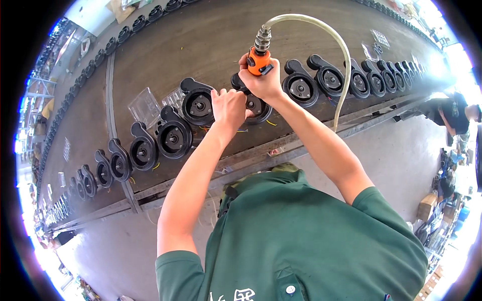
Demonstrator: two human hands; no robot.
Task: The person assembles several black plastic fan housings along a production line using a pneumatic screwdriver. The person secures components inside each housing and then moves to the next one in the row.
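My right hand [262, 82] is wrapped round an orange pneumatic screwdriver [258, 62] with a metal coupling and a pale air hose at its top. The tool stands over a black blower housing [259, 107], a round shell with a side spout; its lower end is hidden by my hand. My left hand [230, 109] grips the left rim of that housing with curled fingers, its thumb reaching over the edge. Close on its left lies another black blower housing [198, 105] with a metal shaft in the middle. A third housing [300, 90] sits just right of my right wrist.
Several more housings line the near edge of the dark workbench [201, 40] on both sides. Clear plastic trays [145, 107] lie at the left. The air hose [345, 55] arcs down past my right forearm. Another person [454, 113] is at the far right.
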